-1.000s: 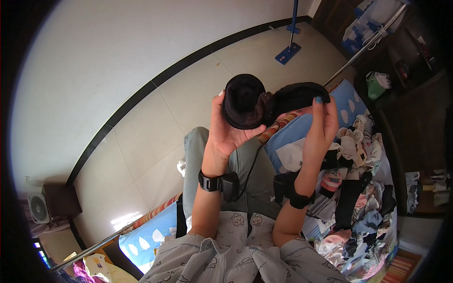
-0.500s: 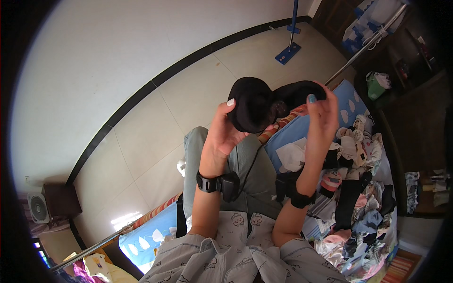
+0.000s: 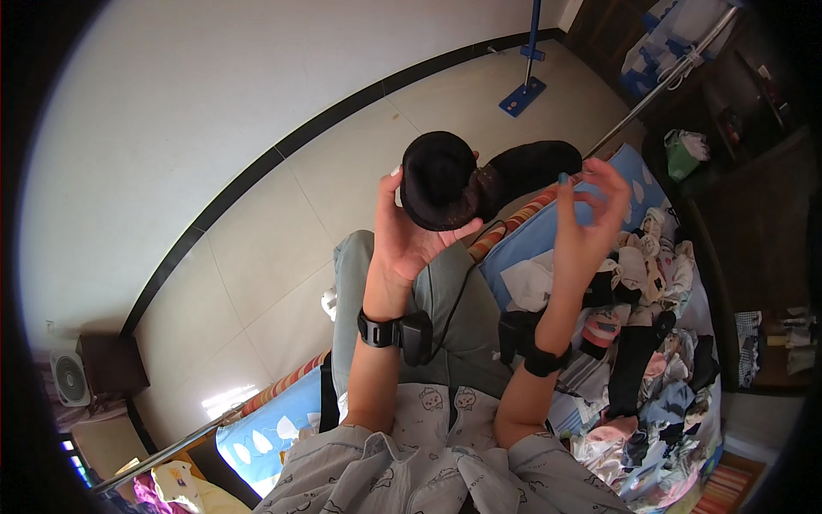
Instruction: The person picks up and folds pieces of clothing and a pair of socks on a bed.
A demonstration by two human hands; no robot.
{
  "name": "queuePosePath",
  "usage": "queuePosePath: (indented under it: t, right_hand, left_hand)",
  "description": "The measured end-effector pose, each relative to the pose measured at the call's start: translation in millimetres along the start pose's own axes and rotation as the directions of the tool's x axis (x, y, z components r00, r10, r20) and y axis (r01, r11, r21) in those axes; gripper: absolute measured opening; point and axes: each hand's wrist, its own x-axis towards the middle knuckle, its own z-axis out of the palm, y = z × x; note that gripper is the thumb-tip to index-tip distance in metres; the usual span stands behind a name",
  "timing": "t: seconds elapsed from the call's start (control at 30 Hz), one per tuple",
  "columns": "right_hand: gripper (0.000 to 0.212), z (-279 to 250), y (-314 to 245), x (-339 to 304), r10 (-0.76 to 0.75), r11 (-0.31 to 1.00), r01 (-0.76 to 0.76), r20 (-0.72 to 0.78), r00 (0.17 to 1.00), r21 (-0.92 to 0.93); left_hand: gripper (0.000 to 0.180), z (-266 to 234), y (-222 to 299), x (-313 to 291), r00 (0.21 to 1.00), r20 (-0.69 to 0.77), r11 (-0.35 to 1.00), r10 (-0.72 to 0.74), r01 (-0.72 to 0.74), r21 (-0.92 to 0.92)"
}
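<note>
What looks like a black sock (image 3: 438, 176) is held up in front of me, bunched into a round, hollowed bundle. Its long black end (image 3: 533, 167) sticks out to the right, with a brownish speckled patch between the two parts. My left hand (image 3: 415, 227) is closed around the bundle from below, thumb on its left side and fingers behind it. My right hand (image 3: 591, 210) is open, its fingers curved and apart, just beside the tip of the long end. Whether a fingertip still touches that tip is hard to see. Black bands with small boxes sit on both forearms.
A heap of socks and small clothes (image 3: 651, 368) covers the blue bedding (image 3: 548, 231) on my right. A metal rail (image 3: 659, 94) runs along the far right. On the tiled floor (image 3: 282, 223) ahead stands a blue flat mop (image 3: 522, 97). A box fan (image 3: 70, 377) is far left.
My right hand has let go of the sock's long end and opened. My left hand has turned the round bundle slightly up and left, so its hollow faces me more.
</note>
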Motion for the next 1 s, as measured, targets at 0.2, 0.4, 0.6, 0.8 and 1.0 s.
queuePosePath:
  t: [0.2,0.4,0.6,0.8,1.0]
  right_hand:
    - [0.016,-1.6,-21.0,-1.4,-0.05,0.998,0.035,0.32,0.946,0.054]
    - [0.017,15.7,-21.5,-13.9,0.024,0.995,-0.058,0.371,0.928,0.079]
    - [0.026,8.0,-6.5,-15.3,0.423,0.893,-0.446,0.463,0.779,-0.065]
    - [0.027,9.5,-12.6,-12.1,0.304,0.893,-0.436,0.567,0.766,0.11]
    - [0.029,14.7,-18.0,-11.9,0.285,0.804,-0.521,0.582,0.761,0.287]
  left_hand:
    - [0.061,2.0,0.0,-2.0,0.999,-0.042,0.998,0.019,-0.017,0.06]
    - [0.061,8.3,-8.4,0.0,0.992,-0.105,0.992,0.075,-0.063,0.114]
    - [0.062,11.6,-5.4,-1.9,0.998,-0.053,0.996,0.044,-0.04,0.074]
    - [0.062,2.3,-6.0,-2.4,0.997,-0.062,0.999,-0.045,0.044,-0.013]
    - [0.063,2.0,-3.9,-2.8,0.997,0.017,0.995,-0.078,0.078,-0.057]
